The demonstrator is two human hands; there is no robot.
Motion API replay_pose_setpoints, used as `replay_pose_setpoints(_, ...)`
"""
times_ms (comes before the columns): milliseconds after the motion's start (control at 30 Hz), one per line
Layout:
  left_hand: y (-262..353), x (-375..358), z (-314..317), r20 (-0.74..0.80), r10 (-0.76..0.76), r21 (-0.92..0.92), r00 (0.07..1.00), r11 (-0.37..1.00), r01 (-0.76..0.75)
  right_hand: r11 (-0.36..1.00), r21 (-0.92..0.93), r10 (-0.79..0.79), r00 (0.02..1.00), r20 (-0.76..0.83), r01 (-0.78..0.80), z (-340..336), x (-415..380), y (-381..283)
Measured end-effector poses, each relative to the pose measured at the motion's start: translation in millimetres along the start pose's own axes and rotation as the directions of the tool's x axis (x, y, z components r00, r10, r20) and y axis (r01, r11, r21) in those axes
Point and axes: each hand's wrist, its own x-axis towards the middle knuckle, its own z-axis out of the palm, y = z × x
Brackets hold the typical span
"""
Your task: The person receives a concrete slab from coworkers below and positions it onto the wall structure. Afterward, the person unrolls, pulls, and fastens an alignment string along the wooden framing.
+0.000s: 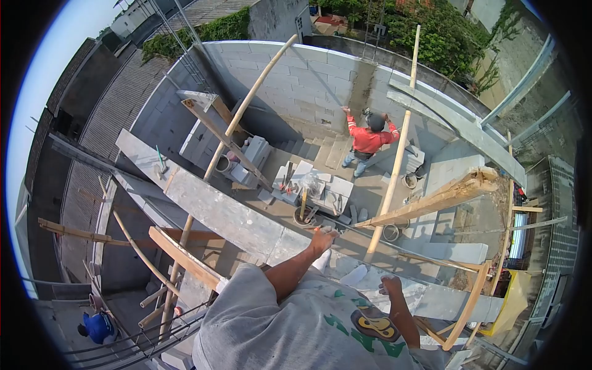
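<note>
My left hand (322, 240) reaches out over the top of the pale block wall (246, 219), its fingers stretched to the right and slightly apart, with nothing visible in them. To the right, my right hand (390, 285) is held just above the same wall with its fingers curled in; whatever they may hold is hidden. Between the two hands, a whitish patch (353, 275) shows on the wall's top. Farther left along the wall lies a small tool with a green handle (161, 161).
A person in a red top (372, 132) stands below, facing the far block wall (296, 68). Near them are stacked blocks (336, 191) and a bucket (304, 216). Bamboo poles (391, 179) and a rough timber beam (431, 200) cross the space. Another person in blue (98, 328) is lower left.
</note>
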Motion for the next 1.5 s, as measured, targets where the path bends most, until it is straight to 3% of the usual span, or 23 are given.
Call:
replay_pose_setpoints(200, 6.5, -5.4, -1.9, -0.052, 0.013, 0.061, 0.999, 0.998, -0.01, 0.999, -0.032, 0.022, 1.0, -0.014, -0.023, 2.3, -1.3, -11.4)
replay_pose_setpoints(300, 2.2, -3.1, -4.8, 0.0, 0.006, 0.086, 1.0, 0.996, -0.006, 0.999, -0.041, 0.006, 1.0, -0.019, -0.007, 2.4, -7.8, -15.3)
replay_pose_setpoints(433, 29.5, -17.5, 1.6, 0.011, -0.087, 0.05, 0.996, 0.995, 0.086, 0.998, -0.068, 0.003, 1.0, -0.028, -0.005, 2.3, -7.2, -14.7)
replay_pose_setpoints(633, 27.4, -16.1, 6.5, -0.006, -0.03, 0.026, 1.0, 0.999, 0.03, 0.995, -0.099, 0.001, 0.999, -0.046, -0.005, 2.6, -16.4, -13.8)
replay_pose_setpoints(800, 44.8, -23.5, 13.8, -0.023, -0.083, 0.0, 0.996, 0.997, 0.083, 0.997, -0.064, -0.035, 0.998, -0.05, 0.032, 1.9, -17.5, -6.6)
replay_pose_setpoints(1300, 20.7, -11.5, -0.5, -0.018, -0.081, 0.122, 0.997, 0.989, 0.082, 1.0, -0.013, 0.01, 1.0, 0.017, -0.009, 5.1, -4.2, -8.7)
replay_pose_setpoints(1500, 4.2, -1.3, -2.8, -0.03, -0.085, 0.026, 0.996, 0.996, 0.086, 0.997, -0.04, 0.06, 0.998, 0.005, -0.06, 3.9, -0.3, -10.0)
